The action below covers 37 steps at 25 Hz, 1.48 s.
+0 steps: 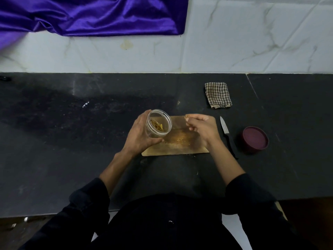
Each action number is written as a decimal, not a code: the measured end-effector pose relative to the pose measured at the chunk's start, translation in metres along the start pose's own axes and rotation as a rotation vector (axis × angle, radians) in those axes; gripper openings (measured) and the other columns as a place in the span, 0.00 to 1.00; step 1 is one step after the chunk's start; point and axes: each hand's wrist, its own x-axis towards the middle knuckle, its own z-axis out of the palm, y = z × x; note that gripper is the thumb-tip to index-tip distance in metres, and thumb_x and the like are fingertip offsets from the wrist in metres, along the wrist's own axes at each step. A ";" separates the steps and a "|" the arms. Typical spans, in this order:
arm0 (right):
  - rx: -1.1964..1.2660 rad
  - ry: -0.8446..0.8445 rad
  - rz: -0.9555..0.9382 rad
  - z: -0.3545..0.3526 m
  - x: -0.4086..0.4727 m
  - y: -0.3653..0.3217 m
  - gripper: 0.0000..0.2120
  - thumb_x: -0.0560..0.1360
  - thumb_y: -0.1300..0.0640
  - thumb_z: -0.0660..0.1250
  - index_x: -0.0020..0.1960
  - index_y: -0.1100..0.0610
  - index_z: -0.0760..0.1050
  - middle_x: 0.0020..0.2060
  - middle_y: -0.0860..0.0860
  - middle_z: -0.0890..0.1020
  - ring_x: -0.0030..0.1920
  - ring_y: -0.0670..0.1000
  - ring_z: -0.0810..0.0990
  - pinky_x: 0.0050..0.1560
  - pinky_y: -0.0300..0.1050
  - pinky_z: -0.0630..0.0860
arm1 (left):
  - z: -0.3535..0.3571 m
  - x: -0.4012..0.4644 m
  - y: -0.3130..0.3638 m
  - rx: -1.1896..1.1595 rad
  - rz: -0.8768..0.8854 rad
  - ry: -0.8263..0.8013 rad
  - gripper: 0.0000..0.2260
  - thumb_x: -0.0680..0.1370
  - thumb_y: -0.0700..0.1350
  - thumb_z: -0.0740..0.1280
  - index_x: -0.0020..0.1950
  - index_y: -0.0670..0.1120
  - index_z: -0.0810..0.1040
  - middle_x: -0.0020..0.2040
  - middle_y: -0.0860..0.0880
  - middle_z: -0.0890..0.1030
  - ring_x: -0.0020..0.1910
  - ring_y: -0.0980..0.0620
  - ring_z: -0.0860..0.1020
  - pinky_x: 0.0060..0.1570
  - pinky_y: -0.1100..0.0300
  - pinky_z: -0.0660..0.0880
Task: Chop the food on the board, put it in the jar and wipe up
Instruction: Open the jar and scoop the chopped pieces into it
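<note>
**Filling the jar, pinch by pinch**

I am holding the clear jar (158, 125) in my left hand (139, 135), fingers and thumb curled round its wall, tilting its open mouth toward the board's middle. It is hanging over the left end of the chopping board (177, 150), with some yellowish chopped pieces already lying inside. My right hand (201, 128) is hovering over the board's far right corner, fingertips drawn together; they seem to be pinching a small bit of food, though it is too tiny for me to be sure.

A few more food scraps (180, 138) are lying near the board's middle. I am judging them light, soft and a little sticky, so they are best gathered by fingertip pinches or swept toward the board's left edge. The jar looks like thin plastic, light and smooth, so I am gripping it round the body, not by the rim.

On the counter (72, 141), the knife (227, 135) is lying just beside the board's right edge, the maroon lid (254, 138) further right, and the checked cloth (218, 95) toward the back edge, untouched as yet.
</note>
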 end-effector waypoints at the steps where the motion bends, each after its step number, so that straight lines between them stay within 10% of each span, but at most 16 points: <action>1: -0.009 -0.024 -0.044 0.009 -0.002 -0.008 0.06 0.74 0.67 0.71 0.50 0.61 0.83 0.41 0.53 0.85 0.38 0.45 0.81 0.37 0.35 0.77 | 0.002 -0.001 0.002 -0.004 0.009 -0.001 0.47 0.60 0.54 0.81 0.73 0.50 0.61 0.71 0.52 0.67 0.70 0.53 0.65 0.67 0.49 0.68; 8: -0.571 -0.093 -0.430 0.043 -0.007 -0.024 0.09 0.76 0.61 0.70 0.56 0.57 0.84 0.49 0.47 0.85 0.48 0.41 0.83 0.53 0.35 0.78 | -0.001 -0.001 0.010 -0.021 0.042 -0.008 0.46 0.61 0.54 0.80 0.73 0.50 0.61 0.72 0.52 0.66 0.71 0.52 0.64 0.67 0.48 0.67; 18: -0.604 0.019 -0.250 -0.035 -0.007 0.018 0.08 0.75 0.62 0.71 0.54 0.58 0.84 0.49 0.49 0.85 0.48 0.43 0.82 0.48 0.26 0.72 | 0.002 0.000 0.018 0.002 0.053 -0.021 0.46 0.60 0.53 0.80 0.73 0.49 0.61 0.71 0.52 0.66 0.71 0.52 0.64 0.67 0.49 0.67; 28: -0.883 0.323 -0.141 -0.179 -0.013 0.010 0.16 0.75 0.58 0.71 0.63 0.54 0.79 0.60 0.55 0.78 0.61 0.55 0.75 0.62 0.50 0.71 | 0.070 0.030 0.106 0.024 0.177 -0.206 0.44 0.63 0.54 0.79 0.73 0.51 0.61 0.72 0.52 0.66 0.71 0.54 0.63 0.69 0.53 0.64; 37: -1.076 0.080 0.083 -0.216 0.007 0.034 0.41 0.71 0.44 0.74 0.78 0.48 0.58 0.76 0.59 0.57 0.75 0.64 0.58 0.73 0.64 0.58 | 0.114 0.029 0.156 0.074 0.203 -0.216 0.44 0.62 0.50 0.80 0.73 0.48 0.61 0.70 0.51 0.68 0.69 0.55 0.64 0.67 0.60 0.62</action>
